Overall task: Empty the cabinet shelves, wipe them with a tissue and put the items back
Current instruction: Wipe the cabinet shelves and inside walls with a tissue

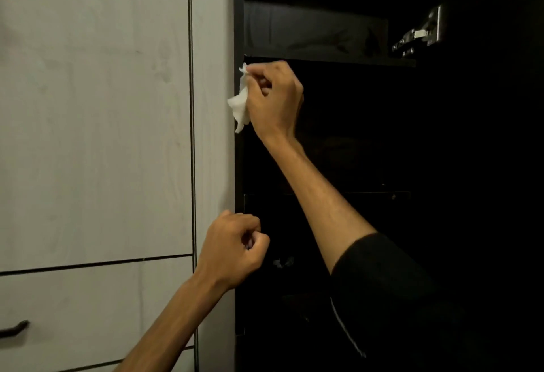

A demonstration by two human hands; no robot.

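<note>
Up high, my right hand point(273, 98) pinches the crumpled tissue point(240, 104), hanging lengthwise downward against the cabinet's point(239, 165) front left edge just under a dark shelf point(323, 57); my left hand point(232, 248) is fisted, empty, lower.

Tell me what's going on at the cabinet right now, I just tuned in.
A person is at the open dark cabinet. The right hand holds a crumpled white tissue against the cabinet's left front edge, just below the upper shelf. The left hand is lower down near the same edge, fingers curled, holding nothing that can be seen. The interior is too dark to tell what is on the shelves.
</note>
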